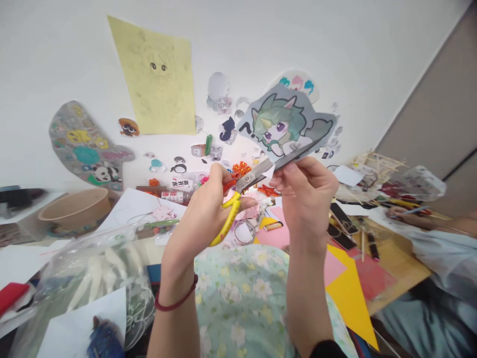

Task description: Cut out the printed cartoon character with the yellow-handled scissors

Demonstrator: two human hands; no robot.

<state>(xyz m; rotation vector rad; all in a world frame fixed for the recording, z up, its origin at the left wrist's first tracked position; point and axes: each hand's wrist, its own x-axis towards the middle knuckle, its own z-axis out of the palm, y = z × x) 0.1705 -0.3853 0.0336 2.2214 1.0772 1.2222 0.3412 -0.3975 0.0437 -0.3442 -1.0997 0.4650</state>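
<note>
Scissors [247, 179] in left hand [208, 211] meet question-marked cutout [285, 122] in right hand [307, 191].

Dark-red wristband [175, 307], black cuff [328, 349], pale-green floral garment [242, 308].

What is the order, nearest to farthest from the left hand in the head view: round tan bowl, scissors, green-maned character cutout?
1. Scissors: in the left hand.
2. Green-maned character cutout: ahead, to the right.
3. Round tan bowl: well off to the left.
</note>
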